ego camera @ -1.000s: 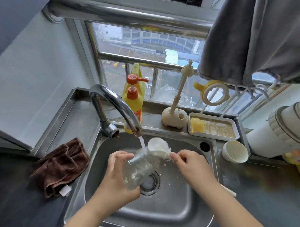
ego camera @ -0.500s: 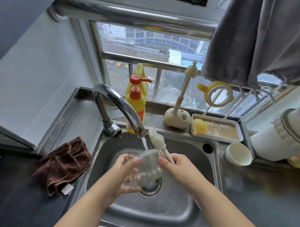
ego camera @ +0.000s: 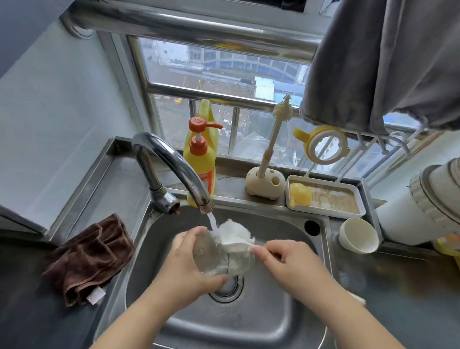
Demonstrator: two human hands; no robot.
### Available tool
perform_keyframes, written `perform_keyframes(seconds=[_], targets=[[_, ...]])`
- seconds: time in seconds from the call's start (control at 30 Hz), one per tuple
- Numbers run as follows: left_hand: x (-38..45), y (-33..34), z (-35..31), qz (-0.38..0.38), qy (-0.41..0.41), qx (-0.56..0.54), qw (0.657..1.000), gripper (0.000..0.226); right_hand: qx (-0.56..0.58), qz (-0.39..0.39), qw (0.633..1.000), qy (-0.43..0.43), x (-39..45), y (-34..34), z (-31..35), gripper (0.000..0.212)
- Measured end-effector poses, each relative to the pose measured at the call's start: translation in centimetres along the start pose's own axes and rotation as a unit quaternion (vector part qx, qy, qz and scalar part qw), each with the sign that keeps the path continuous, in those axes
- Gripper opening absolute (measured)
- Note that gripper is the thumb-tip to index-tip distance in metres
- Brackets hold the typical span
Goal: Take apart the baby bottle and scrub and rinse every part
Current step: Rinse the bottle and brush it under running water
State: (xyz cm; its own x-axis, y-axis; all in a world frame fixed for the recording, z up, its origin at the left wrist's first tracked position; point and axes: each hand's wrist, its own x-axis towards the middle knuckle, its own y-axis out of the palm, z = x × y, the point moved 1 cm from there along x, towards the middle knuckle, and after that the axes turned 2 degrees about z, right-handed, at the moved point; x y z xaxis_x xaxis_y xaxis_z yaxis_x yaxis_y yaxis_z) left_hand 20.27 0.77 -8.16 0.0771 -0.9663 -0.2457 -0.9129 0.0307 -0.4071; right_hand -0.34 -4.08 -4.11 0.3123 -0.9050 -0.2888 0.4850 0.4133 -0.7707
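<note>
Over the steel sink (ego camera: pixel 270 319), my left hand (ego camera: pixel 185 270) grips the clear glass bottle body (ego camera: pixel 221 258), tilted with its mouth toward the right. My right hand (ego camera: pixel 286 261) pinches the handle of a white sponge brush (ego camera: pixel 233 234). The brush's foamy head lies across the bottle's upper side, right under the stream from the tap (ego camera: pixel 176 165). Water is running. On the back ledge, a yellow bottle ring (ego camera: pixel 324 145) hangs on a rack and a yellow teat (ego camera: pixel 300 194) lies in a white tray (ego camera: pixel 360 203).
A yellow soap pump bottle (ego camera: pixel 201 159) stands behind the tap. A thin teat brush (ego camera: pixel 274 133) sticks up from a cream holder. A white cup (ego camera: pixel 358 235) lies right of the sink. A brown cloth (ego camera: pixel 88 257) lies on the left counter. Grey fabric hangs at upper right.
The brush head has come down from standing upright behind the bottle and now lies across it under the stream. The bottle has been tipped over onto its side.
</note>
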Motion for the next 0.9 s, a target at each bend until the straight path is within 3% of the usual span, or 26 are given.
perform_keyframes(seconds=[0.1, 0.23, 0.37, 0.53, 0.73, 0.8, 0.9], targets=[[-0.1, 0.3, 0.1, 0.006, -0.011, -0.004, 1.0, 0.085, -0.023, -0.011, 0.999, 0.037, 0.1, -0.8, -0.7, 0.046], [0.1, 0.6, -0.5, -0.005, 0.001, -0.033, 0.999, 0.082, 0.01, -0.007, 1.0, -0.016, -0.2, 0.1, 0.8, 0.046], [-0.3, -0.1, 0.2, 0.007, 0.016, -0.036, 0.999, 0.082, -0.037, 0.008, 0.999, 0.034, -0.2, -1.1, -0.9, 0.046], [-0.3, 0.3, -0.2, 0.07, -0.019, -0.092, 0.993, 0.09, 0.021, -0.04, 0.998, 0.041, 1.1, 0.1, 0.4, 0.04], [-0.7, 0.1, -0.6, 0.091, -0.028, -0.153, 0.984, 0.091, 0.149, 0.017, 0.987, 0.061, 1.8, 0.9, 0.5, 0.031], [-0.7, 0.2, -0.1, 0.083, -0.082, -0.212, 0.97, 0.093, 0.154, 0.022, 0.986, 0.051, 1.7, 1.2, 0.8, 0.034], [-0.2, -0.2, 0.0, 0.075, -0.196, -0.374, 0.903, 0.083, 0.159, 0.026, 0.986, 0.039, 1.5, 1.6, 1.0, 0.036]])
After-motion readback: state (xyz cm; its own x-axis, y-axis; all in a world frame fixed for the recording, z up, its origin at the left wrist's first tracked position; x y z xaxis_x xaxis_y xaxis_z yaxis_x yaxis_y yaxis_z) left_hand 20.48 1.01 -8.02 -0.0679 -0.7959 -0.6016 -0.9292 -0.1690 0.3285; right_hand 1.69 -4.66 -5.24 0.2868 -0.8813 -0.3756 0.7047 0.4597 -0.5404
